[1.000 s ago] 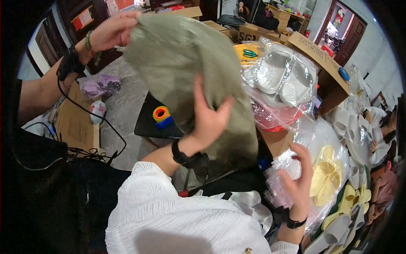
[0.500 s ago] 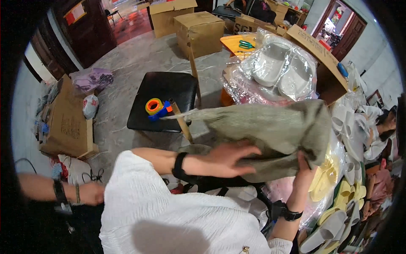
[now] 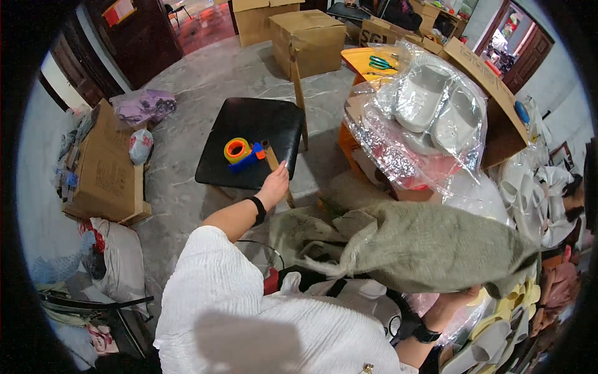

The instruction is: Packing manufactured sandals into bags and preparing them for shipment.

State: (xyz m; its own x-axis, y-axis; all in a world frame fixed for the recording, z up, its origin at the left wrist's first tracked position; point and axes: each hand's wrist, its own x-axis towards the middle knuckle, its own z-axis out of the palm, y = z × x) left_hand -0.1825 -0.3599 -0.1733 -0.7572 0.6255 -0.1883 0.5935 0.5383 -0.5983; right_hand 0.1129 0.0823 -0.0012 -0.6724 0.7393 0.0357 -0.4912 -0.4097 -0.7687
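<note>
My right hand [image 3: 453, 304], fingers partly hidden, grips the lower edge of a grey-green woven sack [image 3: 442, 243]. The sack hangs bunched across my front, with a frayed corner towards the left. My left hand [image 3: 274, 188] is closed around the wooden post of a chair [image 3: 249, 128] with a black seat. A tape dispenser [image 3: 243, 156] in blue and orange with a yellow roll lies on that seat, just beyond the hand. Pale grey slippers [image 3: 423, 96] in clear plastic lie on the pile past the sack.
Green-handled scissors [image 3: 380, 62] rest on an orange surface behind the slippers. Cardboard boxes [image 3: 308, 43] stand at the back, another box [image 3: 103, 165] at the left. Loose grey and yellow slippers [image 3: 489, 340] are heaped at the right, beside another person's arm [image 3: 551, 280].
My left hand has left the sack and moved left to the chair's post. The sack has sunk and shifted right with my right hand. Another person's hand at the left is gone.
</note>
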